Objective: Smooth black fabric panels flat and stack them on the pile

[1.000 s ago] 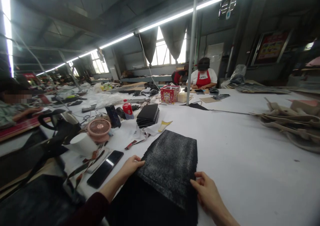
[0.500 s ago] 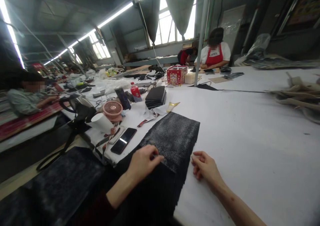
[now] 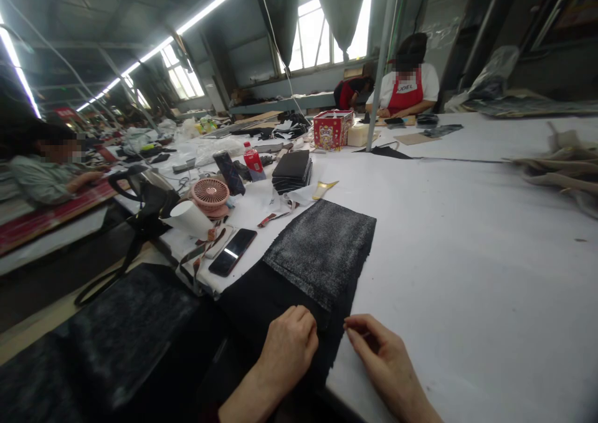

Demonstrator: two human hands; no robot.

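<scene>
Beyond the right hand point(image 3: 385, 357), a way lies over the white tabletop point(image 3: 467, 255) up to tan pieces point(image 3: 560, 169) at the frame's right edge; left of centre, phone point(image 3: 232, 252), white cup point(image 3: 187, 219), pink fan point(image 3: 210, 196) and red bottle point(image 3: 253, 161) block passage, and a pole point(image 3: 380, 61) rises above centre

Bright window point(image 3: 312, 33), dim ceiling point(image 3: 109, 12)

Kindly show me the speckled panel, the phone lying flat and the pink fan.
Speckled panel point(image 3: 323, 246), head view: its speckled face.
Phone lying flat point(image 3: 233, 251), head view: its screen.
Pink fan point(image 3: 210, 193), head view: its grille.
</scene>
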